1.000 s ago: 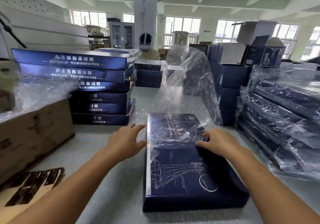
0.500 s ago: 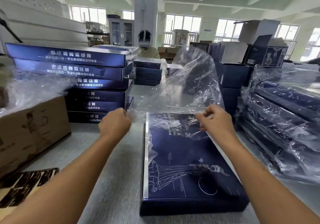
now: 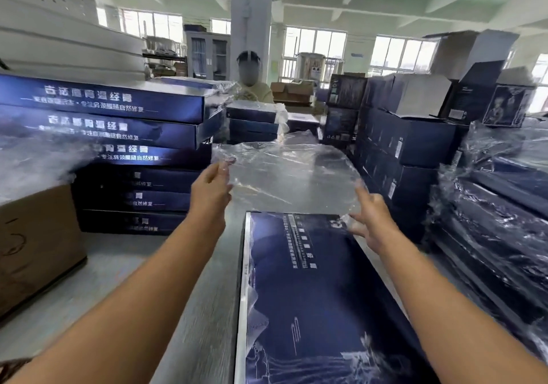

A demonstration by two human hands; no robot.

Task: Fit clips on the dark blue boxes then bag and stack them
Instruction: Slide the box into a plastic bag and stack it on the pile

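Clear bag lifted off the box and spread open for the next pull.

The thin, crinkled clear plastic bag (image 3: 289,176), which a second ago lay draped over the far end of the flat dark blue cardboard box with white line art (image 3: 320,300), now hangs raised in the air just beyond that end, stretched between both hands. The left hand (image 3: 212,189) pinches the bag's upper left edge between thumb and fingertips; the right hand (image 3: 370,220) has its fingers spread with film at the fingertips, though whether they actually clamp it I cannot tell. The box lies flat on the grey tabletop (image 3: 189,309), entirely unbagged. Judging by this, the mouth is being opened, and sliding the box in still lies ahead.
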